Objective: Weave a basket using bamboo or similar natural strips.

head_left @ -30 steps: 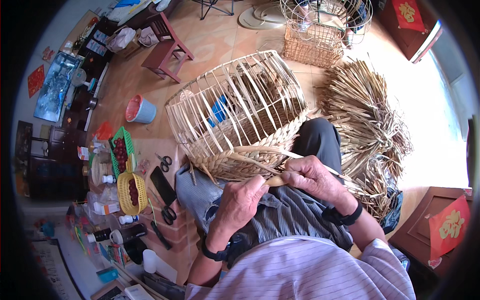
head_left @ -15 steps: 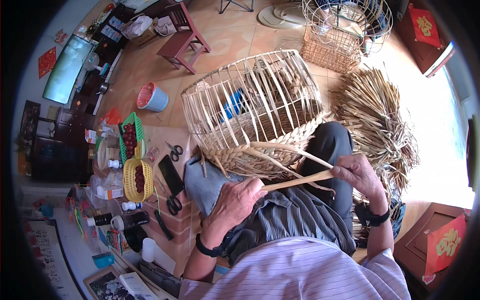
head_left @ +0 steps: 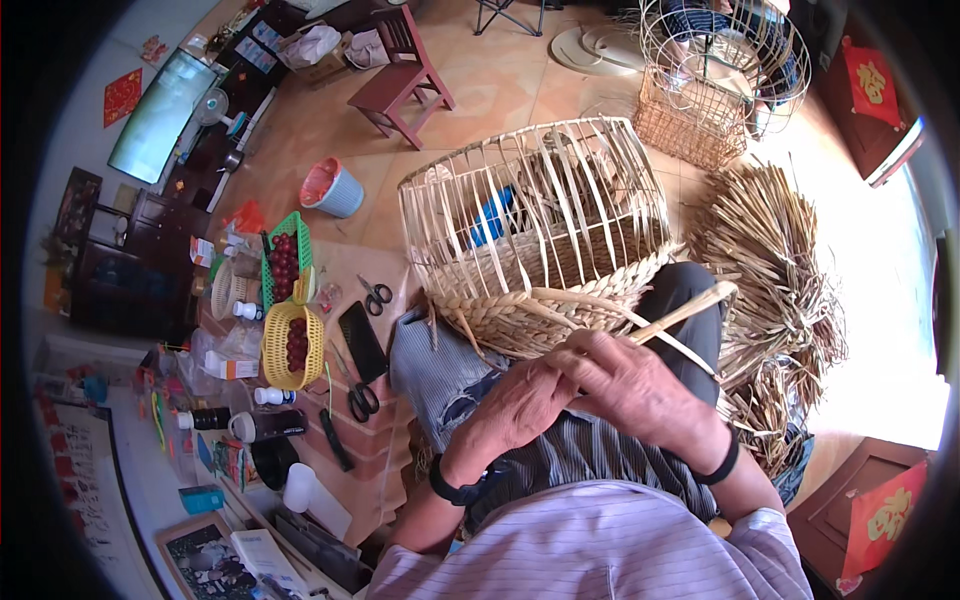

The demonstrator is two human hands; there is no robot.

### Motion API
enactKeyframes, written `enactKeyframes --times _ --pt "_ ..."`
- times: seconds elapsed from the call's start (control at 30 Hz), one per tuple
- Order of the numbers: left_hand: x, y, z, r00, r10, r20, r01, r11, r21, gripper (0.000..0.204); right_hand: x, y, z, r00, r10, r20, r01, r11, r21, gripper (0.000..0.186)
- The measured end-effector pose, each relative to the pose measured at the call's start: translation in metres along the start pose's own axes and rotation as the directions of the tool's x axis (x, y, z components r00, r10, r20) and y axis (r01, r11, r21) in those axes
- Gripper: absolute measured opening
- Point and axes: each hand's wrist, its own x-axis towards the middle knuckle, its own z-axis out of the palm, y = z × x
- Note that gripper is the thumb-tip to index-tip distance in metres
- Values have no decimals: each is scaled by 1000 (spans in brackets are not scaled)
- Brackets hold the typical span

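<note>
My left hand (head_left: pixel 520 395) and my right hand (head_left: pixel 635 385) are together above my lap, both closed. Between them they grip a pale dried plant stalk (head_left: pixel 685 315), whose wide free end juts out to the right past my knee. The fingers overlap, so its gripped part is hidden. Just beyond the hands, a partly woven basket (head_left: pixel 560 275) lies against my legs. Its lower wall is a thick braid, and bare upright strips stand across the open frame above. A few loose stalk ends stick out from the braid beside my hands. A blue thing (head_left: pixel 491 215) shows inside the basket.
A large bundle of dried stalks (head_left: pixel 765 270) lies right of my knee. At left are scissors (head_left: pixel 362 402), a second pair of scissors (head_left: pixel 376 296), a yellow basket (head_left: pixel 270 345) of red fruit and several bottles. A bin (head_left: pixel 338 192) and red chair (head_left: pixel 402 85) stand farther off.
My right hand has moved left to meet my left hand. The stalk, stretched between the hands before, now points out to the right. The whole view has shifted slightly.
</note>
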Motion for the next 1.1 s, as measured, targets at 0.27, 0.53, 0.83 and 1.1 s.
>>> enactKeyframes --times 0.27,0.53,0.83,1.1 --pt "-8 -8 -14 971 -227 -79 224 974 -42 20 5 5 32 996 91 -24 -91 996 0 29" --pt "15 -38 -36 908 -241 -342 234 970 -64 19 22 25 32 947 249 -204 -194 947 255 26" --pt "41 -60 -32 875 -245 -418 324 938 127 23 51 47 26 866 399 -301 -404 913 47 16" --pt "45 -58 -28 844 -236 -482 344 927 148 31 86 61 53 917 291 -272 -357 904 -235 14"
